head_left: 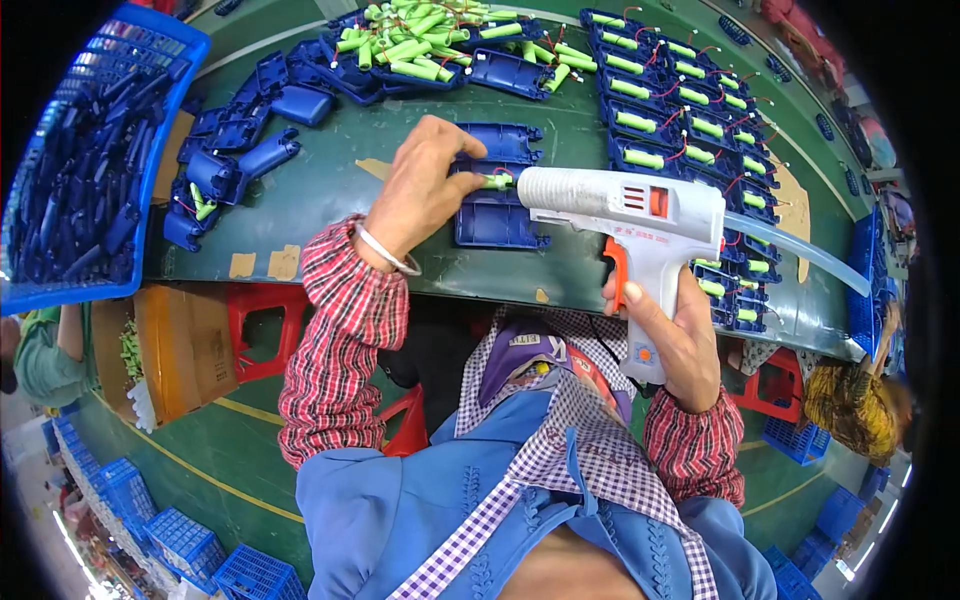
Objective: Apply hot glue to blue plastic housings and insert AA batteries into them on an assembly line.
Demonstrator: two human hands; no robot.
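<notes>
Crate [170,60] w/ blue shells; left hand [425,185] pinches green cell [497,181] in shell [497,215], right hand [675,340] grips glue gun [640,215].

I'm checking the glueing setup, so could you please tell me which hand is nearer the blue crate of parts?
Left. The left hand is nearer the blue crate; the right hand grips the glue gun farther away.

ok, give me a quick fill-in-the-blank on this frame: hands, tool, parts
1. The right hand grips a white ____ by its handle.
2. The left hand steadies a green cell in a ____ plastic shell at the tool's nozzle.
3. The crate at the table's left end is coloured ____.
4. On the left wrist sits a silver ____.

Missing words: glue gun; blue; blue; bangle
</notes>
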